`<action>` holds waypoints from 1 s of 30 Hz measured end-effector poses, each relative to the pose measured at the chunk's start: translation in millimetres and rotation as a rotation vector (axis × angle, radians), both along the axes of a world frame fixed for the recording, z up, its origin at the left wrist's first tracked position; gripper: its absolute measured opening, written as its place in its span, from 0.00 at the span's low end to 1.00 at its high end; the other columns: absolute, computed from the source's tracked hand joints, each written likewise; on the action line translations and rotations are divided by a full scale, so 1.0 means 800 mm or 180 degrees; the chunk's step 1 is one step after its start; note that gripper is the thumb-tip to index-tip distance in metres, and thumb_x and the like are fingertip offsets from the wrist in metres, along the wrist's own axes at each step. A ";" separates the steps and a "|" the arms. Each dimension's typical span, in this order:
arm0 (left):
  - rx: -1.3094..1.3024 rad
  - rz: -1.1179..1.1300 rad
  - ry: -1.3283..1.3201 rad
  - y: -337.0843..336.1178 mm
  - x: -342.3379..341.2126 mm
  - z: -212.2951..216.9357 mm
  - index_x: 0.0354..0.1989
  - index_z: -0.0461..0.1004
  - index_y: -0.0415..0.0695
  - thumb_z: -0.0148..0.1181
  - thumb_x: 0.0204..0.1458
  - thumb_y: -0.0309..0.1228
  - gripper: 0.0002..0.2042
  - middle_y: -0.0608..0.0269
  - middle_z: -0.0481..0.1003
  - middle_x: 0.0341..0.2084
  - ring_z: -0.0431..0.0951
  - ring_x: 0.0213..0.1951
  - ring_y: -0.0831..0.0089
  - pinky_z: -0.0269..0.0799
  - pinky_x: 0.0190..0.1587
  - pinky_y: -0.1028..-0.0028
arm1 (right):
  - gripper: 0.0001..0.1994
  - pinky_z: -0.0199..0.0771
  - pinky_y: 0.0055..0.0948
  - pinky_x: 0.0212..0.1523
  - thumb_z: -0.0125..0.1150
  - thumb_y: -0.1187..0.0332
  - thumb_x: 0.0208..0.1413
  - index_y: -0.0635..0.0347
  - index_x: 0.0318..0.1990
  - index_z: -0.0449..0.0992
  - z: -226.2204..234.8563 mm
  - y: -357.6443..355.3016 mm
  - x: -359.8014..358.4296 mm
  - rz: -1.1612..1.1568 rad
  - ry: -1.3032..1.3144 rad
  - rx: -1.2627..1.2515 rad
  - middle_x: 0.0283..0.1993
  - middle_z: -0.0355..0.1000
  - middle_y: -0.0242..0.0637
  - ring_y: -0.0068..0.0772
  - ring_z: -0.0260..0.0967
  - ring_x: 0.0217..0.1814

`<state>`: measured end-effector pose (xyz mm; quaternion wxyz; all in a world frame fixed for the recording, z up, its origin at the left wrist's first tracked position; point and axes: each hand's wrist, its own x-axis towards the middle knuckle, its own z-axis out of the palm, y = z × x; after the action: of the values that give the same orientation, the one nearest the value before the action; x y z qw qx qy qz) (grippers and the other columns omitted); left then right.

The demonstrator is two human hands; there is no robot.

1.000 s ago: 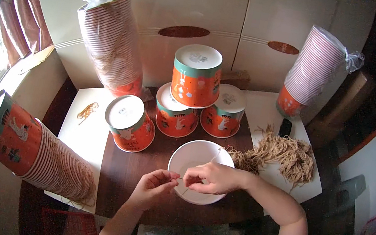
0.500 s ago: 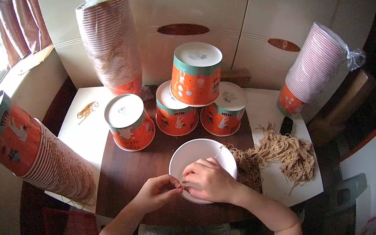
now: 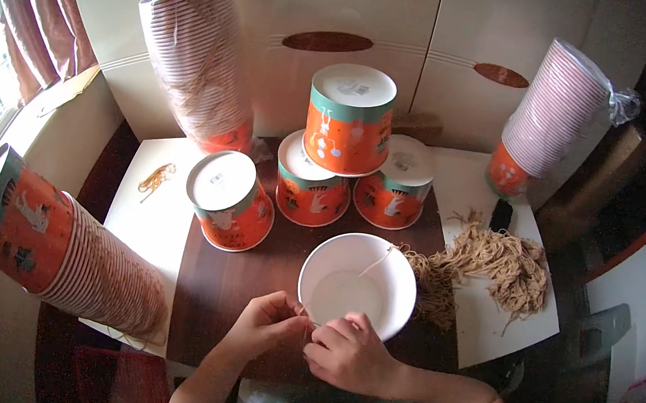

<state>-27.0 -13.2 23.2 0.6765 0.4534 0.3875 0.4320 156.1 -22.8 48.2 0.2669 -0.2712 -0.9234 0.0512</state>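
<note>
A white paper bucket (image 3: 329, 264) stands mouth up in front of me, its inside showing. A thin tan string (image 3: 377, 263) passes over its far rim and down into it. At the near rim, my left hand (image 3: 266, 325) is closed in a pinch on a string end. My right hand (image 3: 351, 355) is curled closed right beside it, fingers at the same string. The exact grip between the fingertips is partly hidden. Right of the bucket lies a loose heap of tan strings (image 3: 499, 269), reaching up to the bucket's side.
Three upside-down orange and green buckets form a small pyramid, topped by one bucket (image 3: 349, 125). Another upturned bucket (image 3: 230, 203) stands left. Tall nested stacks rise at the back left (image 3: 194, 52), back right (image 3: 556, 112) and near left (image 3: 76, 246). A small string bundle (image 3: 156, 180) lies on a white board.
My right hand has drawn back from over the bucket's inside to its near rim, baring the bottom. My left hand stays pinched near the same place. The whole view has shifted slightly.
</note>
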 end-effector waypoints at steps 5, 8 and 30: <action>0.0184 -0.0033 0.0259 -0.004 -0.004 0.001 0.30 0.68 0.38 0.56 0.46 0.23 0.05 0.67 0.73 0.25 0.72 0.28 0.82 0.67 0.30 0.83 | 0.06 0.57 0.32 0.39 0.56 0.63 0.43 0.51 0.23 0.68 0.001 0.017 0.002 -0.0110 0.0137 -0.0168 0.28 0.62 0.28 0.28 0.61 0.36; 0.0769 0.0058 0.0584 -0.004 -0.007 -0.011 0.30 0.67 0.38 0.57 0.46 0.24 0.06 0.66 0.73 0.24 0.72 0.27 0.82 0.68 0.29 0.82 | 0.08 0.61 0.32 0.37 0.59 0.67 0.42 0.55 0.29 0.67 -0.007 0.027 -0.002 -0.0250 0.0524 -0.0580 0.28 0.66 0.31 0.33 0.64 0.34; 0.1772 0.0958 0.2639 -0.035 0.011 -0.027 0.27 0.73 0.43 0.63 0.37 0.26 0.07 0.62 0.70 0.19 0.72 0.23 0.70 0.69 0.26 0.76 | 0.12 0.68 0.23 0.28 0.61 0.76 0.40 0.61 0.30 0.62 -0.009 0.028 -0.008 -0.0520 0.1217 -0.1799 0.26 0.69 0.34 0.26 0.67 0.27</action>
<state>-18.1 -41.4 1.4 0.2504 0.6884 0.5542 0.3954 150.0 -0.3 41.3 0.3526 -0.3928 -0.7813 0.3331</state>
